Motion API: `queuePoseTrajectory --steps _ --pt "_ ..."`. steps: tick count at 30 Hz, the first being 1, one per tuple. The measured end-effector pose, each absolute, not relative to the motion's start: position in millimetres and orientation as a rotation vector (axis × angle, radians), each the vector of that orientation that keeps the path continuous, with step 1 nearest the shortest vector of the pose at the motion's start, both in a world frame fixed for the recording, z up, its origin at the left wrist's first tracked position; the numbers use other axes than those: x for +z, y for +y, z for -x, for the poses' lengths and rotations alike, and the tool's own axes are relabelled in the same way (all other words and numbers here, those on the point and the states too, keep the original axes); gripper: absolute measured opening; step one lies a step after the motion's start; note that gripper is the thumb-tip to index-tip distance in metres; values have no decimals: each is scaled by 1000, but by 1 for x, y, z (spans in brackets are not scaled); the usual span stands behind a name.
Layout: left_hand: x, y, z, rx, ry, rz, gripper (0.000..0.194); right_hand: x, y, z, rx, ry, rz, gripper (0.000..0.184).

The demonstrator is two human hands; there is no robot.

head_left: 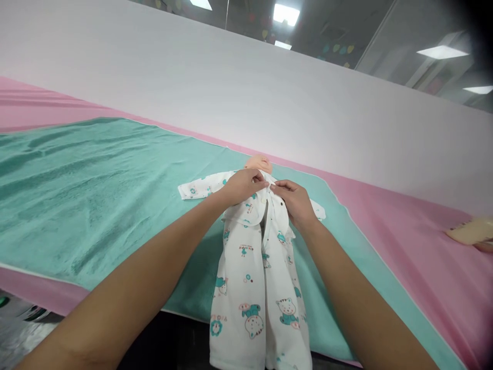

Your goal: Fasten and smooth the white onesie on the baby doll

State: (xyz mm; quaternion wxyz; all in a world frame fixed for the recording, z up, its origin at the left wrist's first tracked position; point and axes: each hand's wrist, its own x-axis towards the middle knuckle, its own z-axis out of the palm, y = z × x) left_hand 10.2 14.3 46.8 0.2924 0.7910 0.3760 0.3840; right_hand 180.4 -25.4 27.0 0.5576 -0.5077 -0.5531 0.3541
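Note:
A baby doll [259, 163] lies on its back on a teal towel [96, 195], dressed in a white romper [254, 277] printed with teal animals. My left hand [244, 184] pinches the romper's left front edge at the chest, just under the doll's chin. My right hand [295, 201] pinches the opposite edge with its snaps. The two hands almost touch at the collar. Below them the romper's front gapes open down the middle. The legs of the romper hang over the near edge of the surface.
A pink sheet [404, 241] covers the surface under the towel, and a white wall panel [231, 87] rises behind it. A pale beige object [472, 231] lies at the far right on the pink sheet. Dark floor shows at the lower left.

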Motion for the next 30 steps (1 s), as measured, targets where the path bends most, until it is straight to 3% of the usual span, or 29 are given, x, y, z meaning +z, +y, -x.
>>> queuePoseTrajectory --steps 6,15,30 --pt "50 13 -11 986 1000 -2116 9 22 -24 -180 801 -1311 1183 27" --pt "53 5 -12 1027 927 -1768 12 26 -30 -171 873 -1245 1110 26" --pt "50 8 -12 1054 921 -1735 10 24 -27 -174 940 -1151 1110 21"
